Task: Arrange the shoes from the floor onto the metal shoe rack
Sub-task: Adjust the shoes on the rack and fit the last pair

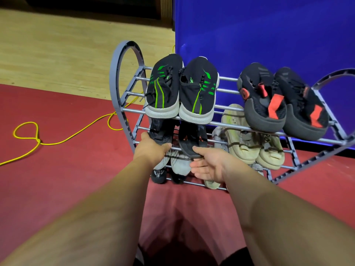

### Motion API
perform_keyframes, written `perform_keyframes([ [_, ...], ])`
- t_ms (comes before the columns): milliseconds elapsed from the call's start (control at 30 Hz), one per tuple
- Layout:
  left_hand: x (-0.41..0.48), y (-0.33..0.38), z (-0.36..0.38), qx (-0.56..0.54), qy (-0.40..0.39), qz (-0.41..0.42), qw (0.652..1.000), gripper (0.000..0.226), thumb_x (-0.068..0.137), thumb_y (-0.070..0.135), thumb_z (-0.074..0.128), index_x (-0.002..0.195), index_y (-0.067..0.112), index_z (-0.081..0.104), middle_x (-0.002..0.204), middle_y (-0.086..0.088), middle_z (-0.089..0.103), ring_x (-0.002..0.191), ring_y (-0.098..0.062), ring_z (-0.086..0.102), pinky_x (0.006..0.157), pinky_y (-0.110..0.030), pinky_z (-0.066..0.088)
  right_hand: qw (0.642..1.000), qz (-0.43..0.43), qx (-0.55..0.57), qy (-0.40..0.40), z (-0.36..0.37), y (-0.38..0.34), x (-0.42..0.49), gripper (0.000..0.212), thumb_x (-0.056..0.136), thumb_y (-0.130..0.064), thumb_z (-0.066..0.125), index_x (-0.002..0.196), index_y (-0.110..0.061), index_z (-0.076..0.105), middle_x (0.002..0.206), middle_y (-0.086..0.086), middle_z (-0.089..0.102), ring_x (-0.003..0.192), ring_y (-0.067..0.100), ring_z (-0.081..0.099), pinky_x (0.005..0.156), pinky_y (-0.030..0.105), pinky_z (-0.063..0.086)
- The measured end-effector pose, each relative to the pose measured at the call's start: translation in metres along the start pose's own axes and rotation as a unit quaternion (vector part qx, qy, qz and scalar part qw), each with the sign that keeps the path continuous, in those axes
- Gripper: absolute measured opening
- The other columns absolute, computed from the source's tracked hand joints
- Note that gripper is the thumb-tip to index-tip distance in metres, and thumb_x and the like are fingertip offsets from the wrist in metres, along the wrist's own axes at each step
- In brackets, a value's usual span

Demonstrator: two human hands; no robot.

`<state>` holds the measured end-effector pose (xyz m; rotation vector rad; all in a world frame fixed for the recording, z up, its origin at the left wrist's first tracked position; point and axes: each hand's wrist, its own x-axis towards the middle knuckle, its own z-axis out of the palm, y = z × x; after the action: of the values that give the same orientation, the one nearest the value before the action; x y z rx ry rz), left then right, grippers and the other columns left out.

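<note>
A grey metal shoe rack [123, 73] with three tiers stands against a blue wall. A black-and-green pair [180, 89] and a black-and-red pair [278, 100] sit on its top tier. On the middle tier my left hand [151, 145] grips the heel of a black shoe [160, 132]. Beside it my right hand [208, 166] holds the heel of a second black shoe [193, 139], thumb on top and fingers beneath. A beige pair [249, 146] fills the right of that tier. White-and-black shoes [176, 166] lie on the bottom tier, partly hidden by my hands.
The blue wall [269, 35] is right behind the rack. A yellow cable [63, 140] loops across the red carpet [57, 179] to the left and runs behind the rack. Pale wood flooring [67, 54] lies beyond the carpet.
</note>
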<state>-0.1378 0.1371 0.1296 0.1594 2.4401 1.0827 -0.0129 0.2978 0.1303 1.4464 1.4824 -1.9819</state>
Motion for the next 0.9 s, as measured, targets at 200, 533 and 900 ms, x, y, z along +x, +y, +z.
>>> perform_keyframes([
  [200, -0.016, 0.014, -0.023, 0.016, -0.009, -0.037, 0.999, 0.073, 0.077, 0.03, 0.079, 0.128, 0.006, 0.034, 0.099, -0.01, 0.061, 0.085, -0.03, 0.061, 0.072, -0.037, 0.051, 0.994, -0.047, 0.084, 0.042, -0.012, -0.009, -0.031, 0.023, 0.104, -0.024, 0.055, 0.121, -0.009, 0.054, 0.114, 0.019, 0.066, 0.079, 0.027, 0.071, 0.052, 0.035, 0.062],
  [533, -0.069, 0.04, -0.043, -0.071, -0.033, 0.044, 0.996, 0.032, 0.091, 0.029, 0.057, 0.066, 0.011, 0.049, 0.063, -0.015, 0.053, 0.056, -0.026, 0.046, 0.057, -0.037, 0.038, 0.986, -0.125, 0.08, 0.081, -0.062, 0.001, -0.083, 0.033, 0.107, -0.021, 0.038, 0.123, -0.003, 0.06, 0.089, 0.016, 0.075, 0.035, 0.008, 0.044, 0.035, 0.02, 0.038],
  [900, -0.114, 0.059, -0.04, -0.154, -0.15, -0.064, 0.975, 0.049, 0.099, 0.059, 0.046, 0.113, 0.013, 0.053, 0.089, -0.012, 0.059, 0.067, -0.025, 0.063, 0.058, -0.032, 0.057, 0.988, -0.147, 0.046, -0.024, -0.113, 0.014, -0.157, 0.037, 0.105, -0.03, 0.041, 0.103, -0.004, 0.067, 0.075, 0.019, 0.066, 0.036, 0.011, 0.037, 0.041, 0.022, 0.027],
])
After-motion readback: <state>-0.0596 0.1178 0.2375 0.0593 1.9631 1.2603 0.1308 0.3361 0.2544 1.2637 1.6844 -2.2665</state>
